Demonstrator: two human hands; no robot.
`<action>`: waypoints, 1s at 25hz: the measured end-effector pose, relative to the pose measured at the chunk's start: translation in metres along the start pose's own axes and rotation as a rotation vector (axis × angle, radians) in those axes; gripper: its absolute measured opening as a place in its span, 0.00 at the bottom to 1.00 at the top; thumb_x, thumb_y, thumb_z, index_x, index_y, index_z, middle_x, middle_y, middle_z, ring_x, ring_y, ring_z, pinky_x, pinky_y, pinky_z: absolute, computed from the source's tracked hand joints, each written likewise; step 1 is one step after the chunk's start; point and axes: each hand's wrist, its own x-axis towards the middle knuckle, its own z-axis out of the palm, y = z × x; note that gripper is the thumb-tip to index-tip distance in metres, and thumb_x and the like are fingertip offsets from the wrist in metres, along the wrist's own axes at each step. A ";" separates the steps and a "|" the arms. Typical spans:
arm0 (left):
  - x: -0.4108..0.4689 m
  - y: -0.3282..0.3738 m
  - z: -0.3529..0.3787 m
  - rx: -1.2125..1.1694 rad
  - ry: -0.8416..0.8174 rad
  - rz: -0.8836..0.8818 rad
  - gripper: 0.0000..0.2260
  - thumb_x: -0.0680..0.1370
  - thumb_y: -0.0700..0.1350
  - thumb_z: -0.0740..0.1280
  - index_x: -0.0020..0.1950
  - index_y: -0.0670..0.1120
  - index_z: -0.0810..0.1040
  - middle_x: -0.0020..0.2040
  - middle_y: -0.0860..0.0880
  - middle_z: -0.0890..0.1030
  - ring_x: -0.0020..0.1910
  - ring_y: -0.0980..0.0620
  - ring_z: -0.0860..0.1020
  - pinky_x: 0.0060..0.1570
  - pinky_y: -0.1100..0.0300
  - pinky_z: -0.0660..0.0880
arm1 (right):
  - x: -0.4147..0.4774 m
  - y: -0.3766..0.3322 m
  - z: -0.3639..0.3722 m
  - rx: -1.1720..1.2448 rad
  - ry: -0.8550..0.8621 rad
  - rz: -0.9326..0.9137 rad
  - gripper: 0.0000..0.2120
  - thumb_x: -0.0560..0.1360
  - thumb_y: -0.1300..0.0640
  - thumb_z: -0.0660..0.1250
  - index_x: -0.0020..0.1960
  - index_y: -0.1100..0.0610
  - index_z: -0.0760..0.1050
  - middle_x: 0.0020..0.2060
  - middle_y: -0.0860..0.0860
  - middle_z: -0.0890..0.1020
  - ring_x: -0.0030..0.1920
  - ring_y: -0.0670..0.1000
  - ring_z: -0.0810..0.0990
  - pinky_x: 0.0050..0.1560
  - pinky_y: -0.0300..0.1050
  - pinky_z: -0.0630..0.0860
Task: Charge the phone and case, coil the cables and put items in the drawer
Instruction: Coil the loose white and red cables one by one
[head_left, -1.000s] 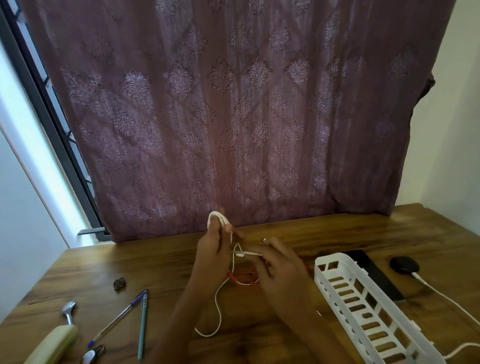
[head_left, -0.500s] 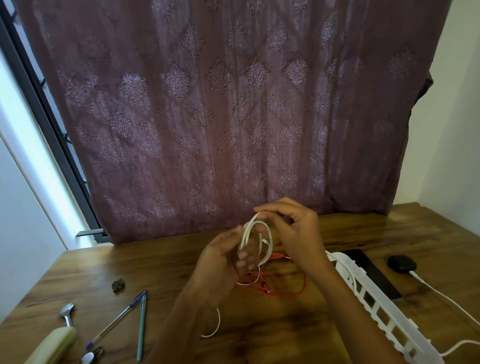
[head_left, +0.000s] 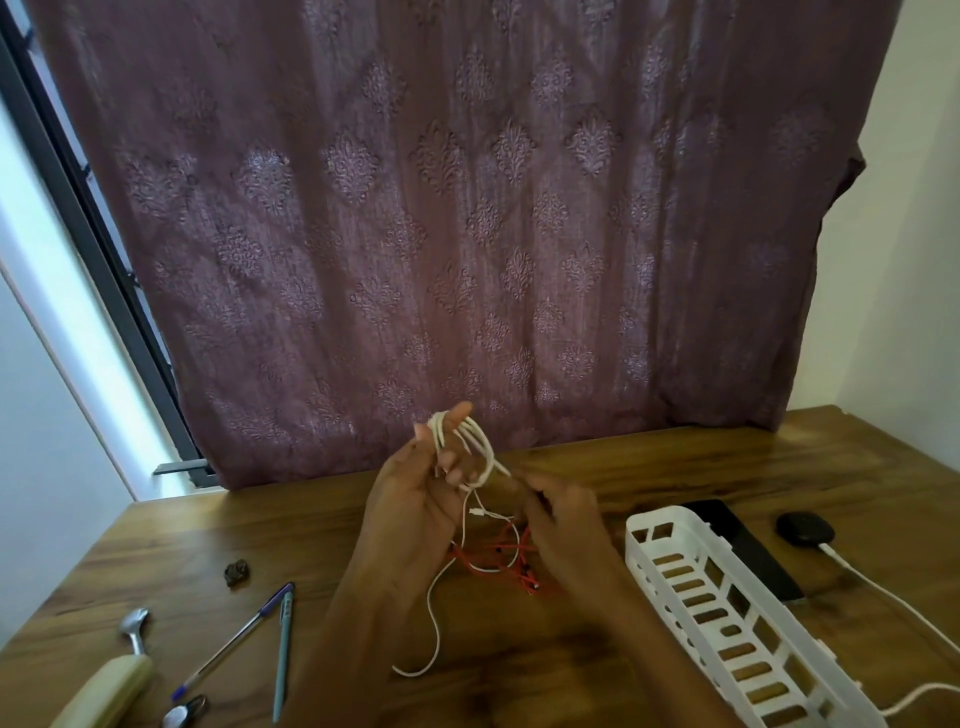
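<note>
Coil gained a turn: left hand (head_left: 415, 499) holds white cable (head_left: 439, 434) looped round curled fingers, right hand (head_left: 563, 525) dropped below, half-curled, grip unclear; tail toward desk (head_left: 156, 545) near edge still uncoiled.

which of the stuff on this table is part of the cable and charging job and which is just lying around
Job: white cable in the left hand, red cable, phone, black case on its charging lead, probably the white basket.
Lying about: blue pen, green pen, cream-handled tool, small dark lump.

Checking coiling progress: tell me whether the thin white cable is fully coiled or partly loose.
Partly coiled. Loops of the thin white cable wrap the left hand's fingers; its tail trails loose onto the brown wooden table.
</note>
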 end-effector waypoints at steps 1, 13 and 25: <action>0.002 0.000 -0.001 0.034 0.036 0.037 0.17 0.80 0.46 0.52 0.54 0.38 0.77 0.28 0.52 0.72 0.26 0.59 0.72 0.34 0.66 0.76 | -0.005 0.002 0.004 -0.002 -0.040 0.006 0.10 0.78 0.59 0.61 0.51 0.57 0.80 0.26 0.43 0.74 0.28 0.43 0.74 0.28 0.34 0.67; -0.001 -0.015 -0.027 0.990 0.206 0.383 0.11 0.81 0.44 0.52 0.50 0.44 0.73 0.38 0.49 0.81 0.40 0.52 0.80 0.43 0.66 0.74 | -0.035 -0.011 0.009 -0.438 0.167 -0.370 0.16 0.76 0.45 0.58 0.47 0.51 0.82 0.37 0.44 0.81 0.37 0.41 0.78 0.36 0.32 0.73; -0.024 -0.002 0.005 0.605 -0.163 -0.074 0.14 0.77 0.50 0.60 0.36 0.46 0.77 0.24 0.53 0.66 0.23 0.58 0.62 0.28 0.65 0.62 | 0.025 -0.046 -0.043 -0.310 0.239 -0.584 0.06 0.71 0.52 0.69 0.42 0.53 0.83 0.34 0.46 0.81 0.36 0.46 0.74 0.35 0.38 0.70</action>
